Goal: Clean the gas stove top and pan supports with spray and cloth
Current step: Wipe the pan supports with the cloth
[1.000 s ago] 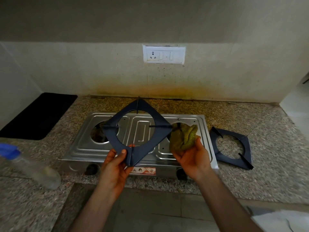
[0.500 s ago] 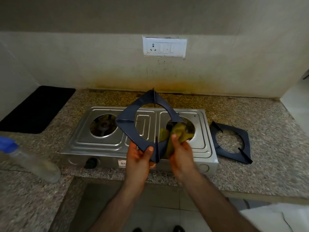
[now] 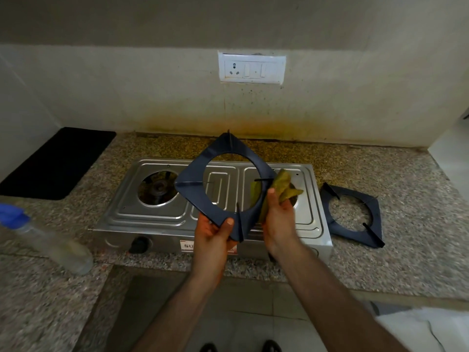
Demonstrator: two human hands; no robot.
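Green cloth (image 3: 281, 190) half-hidden behind lifted pan support (image 3: 200, 199)

Dark pan support (image 3: 223, 189) tilted above steel stove (image 3: 152, 219), green cloth (image 3: 281, 189) against its edge

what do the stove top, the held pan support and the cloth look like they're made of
Stove top: looks like stainless steel, shiny, with pressed ridges and reflections.
Held pan support: probably enamelled or painted metal, being thin, rigid and dark matte blue; the coating can't be confirmed.
Cloth: soft woven fabric, olive green, crumpled into folds in the right hand.
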